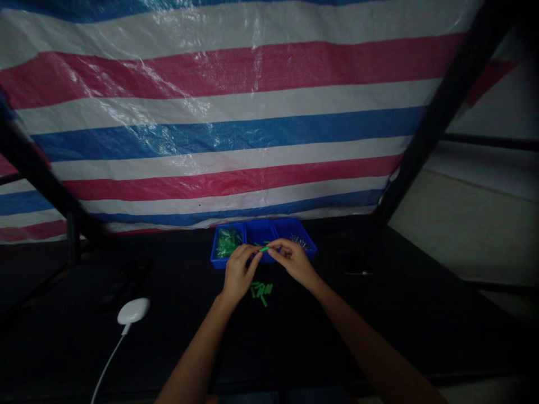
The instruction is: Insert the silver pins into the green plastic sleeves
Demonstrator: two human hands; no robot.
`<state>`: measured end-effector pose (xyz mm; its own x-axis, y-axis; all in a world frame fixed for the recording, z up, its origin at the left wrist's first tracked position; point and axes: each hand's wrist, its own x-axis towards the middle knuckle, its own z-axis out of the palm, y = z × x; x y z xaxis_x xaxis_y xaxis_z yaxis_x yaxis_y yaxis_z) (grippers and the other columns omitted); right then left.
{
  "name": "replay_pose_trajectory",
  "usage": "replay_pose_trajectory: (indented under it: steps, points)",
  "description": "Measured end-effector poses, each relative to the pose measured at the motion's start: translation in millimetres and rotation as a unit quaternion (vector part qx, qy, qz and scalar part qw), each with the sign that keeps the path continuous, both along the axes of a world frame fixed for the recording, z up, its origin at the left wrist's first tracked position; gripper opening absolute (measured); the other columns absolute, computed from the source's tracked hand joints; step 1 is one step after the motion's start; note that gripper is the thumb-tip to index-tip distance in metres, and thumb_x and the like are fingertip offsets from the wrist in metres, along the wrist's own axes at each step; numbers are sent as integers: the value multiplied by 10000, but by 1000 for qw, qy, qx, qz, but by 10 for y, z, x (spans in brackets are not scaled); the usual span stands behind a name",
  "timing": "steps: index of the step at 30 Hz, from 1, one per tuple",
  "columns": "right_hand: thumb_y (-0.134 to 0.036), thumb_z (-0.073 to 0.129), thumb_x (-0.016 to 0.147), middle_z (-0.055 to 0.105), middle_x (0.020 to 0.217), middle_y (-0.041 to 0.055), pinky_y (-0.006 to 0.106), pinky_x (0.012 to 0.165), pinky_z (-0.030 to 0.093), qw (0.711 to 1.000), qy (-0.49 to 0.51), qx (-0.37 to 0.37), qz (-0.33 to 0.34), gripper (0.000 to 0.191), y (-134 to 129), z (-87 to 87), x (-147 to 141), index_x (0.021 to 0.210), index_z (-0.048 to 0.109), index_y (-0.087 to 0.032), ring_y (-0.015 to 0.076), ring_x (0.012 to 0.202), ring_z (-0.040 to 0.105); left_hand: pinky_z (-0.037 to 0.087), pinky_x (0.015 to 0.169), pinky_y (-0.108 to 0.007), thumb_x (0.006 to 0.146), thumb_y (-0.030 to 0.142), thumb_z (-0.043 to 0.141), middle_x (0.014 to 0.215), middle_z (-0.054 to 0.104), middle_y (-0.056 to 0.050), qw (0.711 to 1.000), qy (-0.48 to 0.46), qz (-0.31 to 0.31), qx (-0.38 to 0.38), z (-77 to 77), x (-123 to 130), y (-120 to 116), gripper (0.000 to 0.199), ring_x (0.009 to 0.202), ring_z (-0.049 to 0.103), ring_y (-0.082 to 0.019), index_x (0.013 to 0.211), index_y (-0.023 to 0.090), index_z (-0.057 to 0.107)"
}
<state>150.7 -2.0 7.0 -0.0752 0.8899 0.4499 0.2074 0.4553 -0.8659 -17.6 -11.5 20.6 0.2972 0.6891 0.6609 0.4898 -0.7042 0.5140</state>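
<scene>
Here, fingers of the left hand (239, 272) and right hand (295, 261) pinch a green piece (264, 249) between them, by the near side of the blue tray (218, 264) — light, level pressure should serve best.

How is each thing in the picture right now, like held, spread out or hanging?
Left hand: pinching the green piece
Right hand: pinching it too
Blue tray: open on top
Metal pieces: loose in the tray
Loose green pieces: scattered on the table
White device: lying down, cable attached
Striped sheet: hanging, wrinkled
</scene>
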Motion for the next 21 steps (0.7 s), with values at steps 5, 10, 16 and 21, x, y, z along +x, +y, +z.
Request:
replay_pose_trajectory:
  steps: [5,10,16,21]
  points:
    - [-361,590,762,607,705,17,211,433,309,1000,4,3,9,222,-55,39,-38,858,643,-168,75,470,417,454,778,-342,868,257,482,884,621,-67,1000,26,3,3,-20,0,4,161,851,561,-183,934,179,606]
    - [-336,593,765,598,742,18,204,438,326,1000,-3,9,26,206,-109,70,-79,876,643,-169,71,485,431,449,779,-336,864,248,484,887,620,-64,999,44,8,1,-35,-8,16,148,855,560,-183,933,181,597]
    - [-322,601,760,579,748,12,196,436,328,999,-13,11,31,192,-98,44,-90,876,645,-176,67,490,425,437,786,-340,861,246,489,897,614,-62,998,67,13,0,-52,-15,25,136,865,548,-186,933,180,584]
    - [-324,600,761,572,749,12,192,430,323,999,-15,12,32,194,-97,42,-88,878,645,-177,65,488,420,437,771,-340,861,244,485,892,611,-64,998,66,8,1,-50,-21,25,137,852,548,-189,931,181,584]
